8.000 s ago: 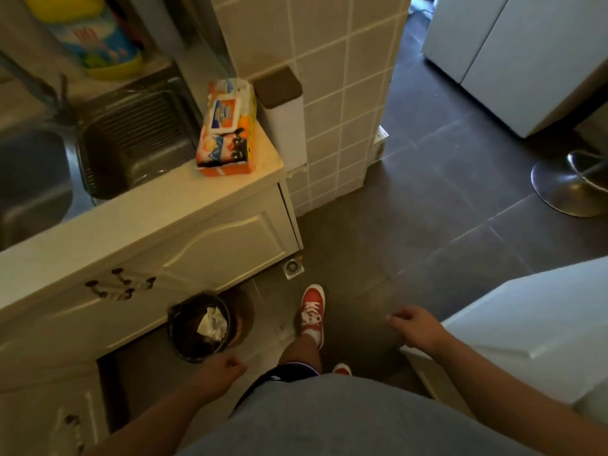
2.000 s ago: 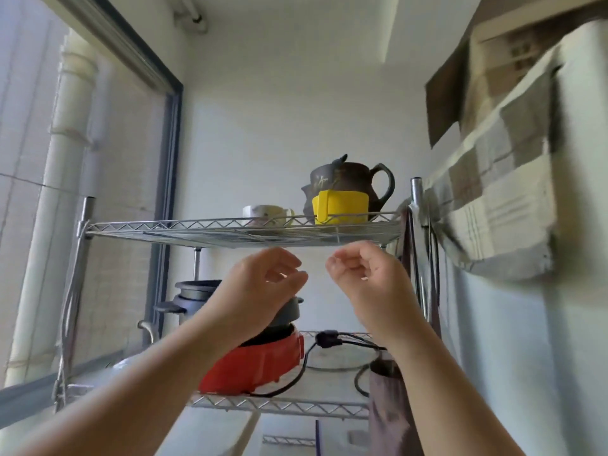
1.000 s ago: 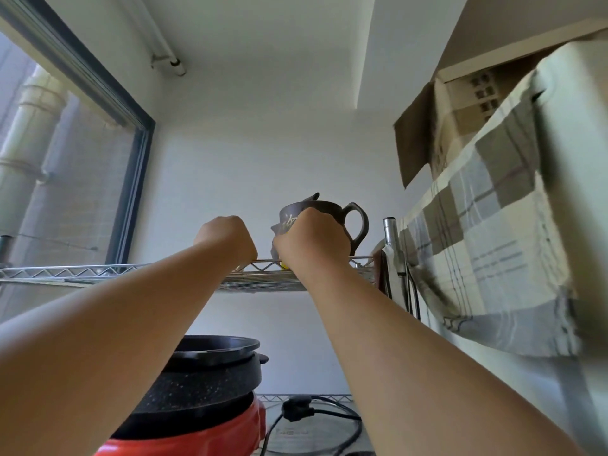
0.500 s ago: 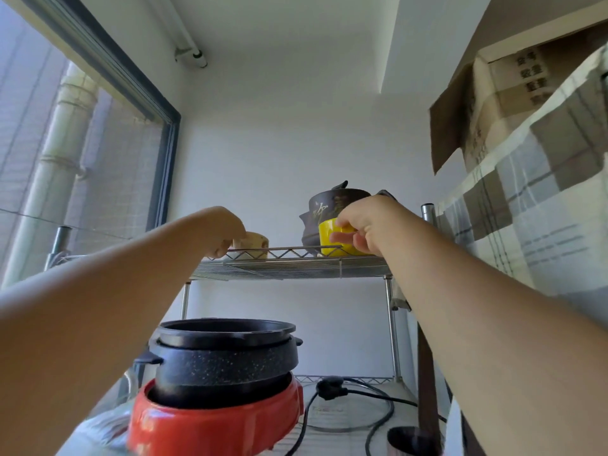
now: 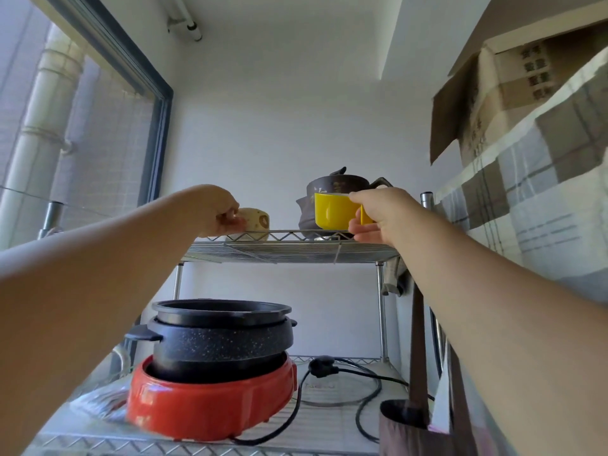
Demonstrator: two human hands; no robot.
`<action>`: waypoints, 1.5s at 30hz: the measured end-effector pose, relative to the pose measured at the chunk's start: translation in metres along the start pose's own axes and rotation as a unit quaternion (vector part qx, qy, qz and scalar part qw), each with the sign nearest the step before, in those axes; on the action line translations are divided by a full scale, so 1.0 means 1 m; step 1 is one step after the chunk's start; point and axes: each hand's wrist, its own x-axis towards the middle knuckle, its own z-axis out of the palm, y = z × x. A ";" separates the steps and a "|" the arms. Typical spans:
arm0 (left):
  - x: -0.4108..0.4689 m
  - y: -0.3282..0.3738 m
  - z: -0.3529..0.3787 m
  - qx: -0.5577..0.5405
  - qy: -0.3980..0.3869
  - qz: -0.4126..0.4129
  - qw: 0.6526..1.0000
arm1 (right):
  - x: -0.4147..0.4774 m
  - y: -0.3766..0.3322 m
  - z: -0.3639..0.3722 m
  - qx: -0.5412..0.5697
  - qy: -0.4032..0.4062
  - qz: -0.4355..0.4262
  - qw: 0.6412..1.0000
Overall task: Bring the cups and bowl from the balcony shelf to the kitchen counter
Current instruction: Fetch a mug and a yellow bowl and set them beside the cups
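Your right hand [image 5: 378,213] has its grip closed on the yellow cup [image 5: 332,212] at the shelf's [image 5: 289,251] 3 o'clock end, left hand [image 5: 220,210] pinching the beige cup [image 5: 258,218] at 9 — light but breakable, so I'd hold the handles.

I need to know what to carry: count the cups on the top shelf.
2. A yellow cup is gripped by the right hand, in front of the dark teapot. A cream cup is held by the left hand. Others may be hidden.
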 end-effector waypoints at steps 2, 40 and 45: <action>-0.009 0.001 -0.002 -0.016 -0.007 0.020 1.000 | -0.005 -0.001 -0.001 0.012 0.004 -0.009 1.000; -0.358 -0.385 -0.074 -0.195 0.091 -0.068 0.974 | -0.350 0.321 0.014 0.024 -0.178 0.068 0.981; -0.412 -0.434 -0.068 -0.177 0.105 -0.131 0.970 | -0.414 0.372 -0.005 0.012 -0.199 0.150 0.968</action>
